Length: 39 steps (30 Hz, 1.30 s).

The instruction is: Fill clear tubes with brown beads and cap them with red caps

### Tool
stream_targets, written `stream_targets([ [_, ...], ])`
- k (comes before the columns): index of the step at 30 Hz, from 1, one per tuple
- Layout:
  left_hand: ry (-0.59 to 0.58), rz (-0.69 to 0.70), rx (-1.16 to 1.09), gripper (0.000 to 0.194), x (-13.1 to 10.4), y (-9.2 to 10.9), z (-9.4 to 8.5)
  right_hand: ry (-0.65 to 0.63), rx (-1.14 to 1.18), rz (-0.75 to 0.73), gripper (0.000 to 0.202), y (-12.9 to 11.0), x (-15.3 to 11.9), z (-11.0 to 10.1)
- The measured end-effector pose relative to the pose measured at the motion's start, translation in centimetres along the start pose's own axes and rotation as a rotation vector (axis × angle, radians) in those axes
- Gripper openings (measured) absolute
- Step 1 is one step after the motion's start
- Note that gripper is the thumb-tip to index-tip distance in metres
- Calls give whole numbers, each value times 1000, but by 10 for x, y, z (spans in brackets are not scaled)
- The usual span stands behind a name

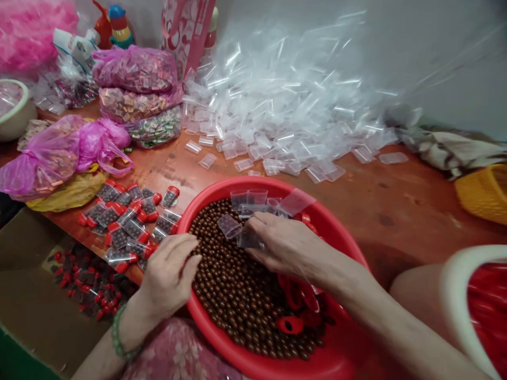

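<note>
My right hand (287, 243) reaches into a red plastic basin (273, 184). Its fingers close on a clear plastic case (250, 238), just above the small glossy brown balls (229, 295) that fill much of the basin. More clear cases (253, 198) lie at the basin's far side, beside my fingers. Red caps (291, 324) rest in the basin below my right wrist, partly hidden by the forearm. At the basin's left rim, my left hand (170, 274) has its fingers bent and its thumb apart from them, with nothing seen in between.
Red-capped cases filled with dark balls (134, 229) lie left of the basin; more sit in a cardboard box (27, 279) below. A large heap of clear cases (285, 116) stands behind. Pink bags (134, 68) are at back left, a white-rimmed tub (455, 285) of red pieces at right.
</note>
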<state>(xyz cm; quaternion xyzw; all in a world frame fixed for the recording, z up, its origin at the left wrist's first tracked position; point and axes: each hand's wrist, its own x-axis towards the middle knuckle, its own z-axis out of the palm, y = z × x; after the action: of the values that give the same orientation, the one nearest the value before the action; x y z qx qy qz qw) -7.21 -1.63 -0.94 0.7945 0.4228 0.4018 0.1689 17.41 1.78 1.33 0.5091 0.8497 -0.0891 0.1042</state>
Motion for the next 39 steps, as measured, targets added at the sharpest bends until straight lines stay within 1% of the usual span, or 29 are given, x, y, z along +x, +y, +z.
stream_targets([
  [2,19,42,-55,25,5,-2,18,-31,-3,-32,7,-10,-4,2],
  [3,26,43,-68,26,6,-4,24,-48,-1,-54,10,-16,-5,5],
  [5,23,36,-76,28,7,-8,29,-80,18,-112,20,-28,-3,13],
  [8,-8,44,-76,29,8,-12,29,-122,103,-222,27,-41,3,25],
  [11,-25,43,-92,28,8,-12,28,-169,239,-306,25,-45,7,31],
  [13,-36,36,-97,28,8,-12,28,-191,352,-324,24,-42,7,33],
  [16,-68,25,-75,29,9,-10,28,-180,529,-304,19,-35,4,35],
  [18,-134,12,-51,32,11,-6,23,-151,641,-289,18,-31,2,34],
  [19,-186,1,-47,35,13,-3,19,-133,685,-288,20,-30,0,33],
  [21,-332,-39,-73,45,19,4,9,-90,792,-284,27,-27,-3,30],
  [24,-582,-138,-210,61,30,13,-5,-10,1002,-258,33,-25,-9,22],
  [26,-704,-227,-334,70,35,16,-7,47,1097,-266,34,-24,-13,16],
  [27,-738,-280,-408,73,36,17,-5,79,1108,-287,34,-24,-15,13],
  [28,-750,-338,-495,76,37,17,-2,111,1108,-310,34,-23,-17,10],
  [30,-723,-473,-690,78,38,18,7,179,1094,-338,31,-23,-20,6],
  [31,-706,-537,-781,76,38,18,10,212,1079,-338,29,-22,-22,5],
  [33,-712,-620,-892,65,38,21,15,260,1039,-314,25,-21,-27,3],
  [34,-729,-628,-902,57,39,23,16,280,1017,-304,23,-21,-29,2],
  [36,-739,-585,-852,45,41,26,15,311,983,-289,22,-20,-35,-2],
  [39,-678,-522,-753,39,44,30,13,348,951,-246,25,-19,-44,-10],
])
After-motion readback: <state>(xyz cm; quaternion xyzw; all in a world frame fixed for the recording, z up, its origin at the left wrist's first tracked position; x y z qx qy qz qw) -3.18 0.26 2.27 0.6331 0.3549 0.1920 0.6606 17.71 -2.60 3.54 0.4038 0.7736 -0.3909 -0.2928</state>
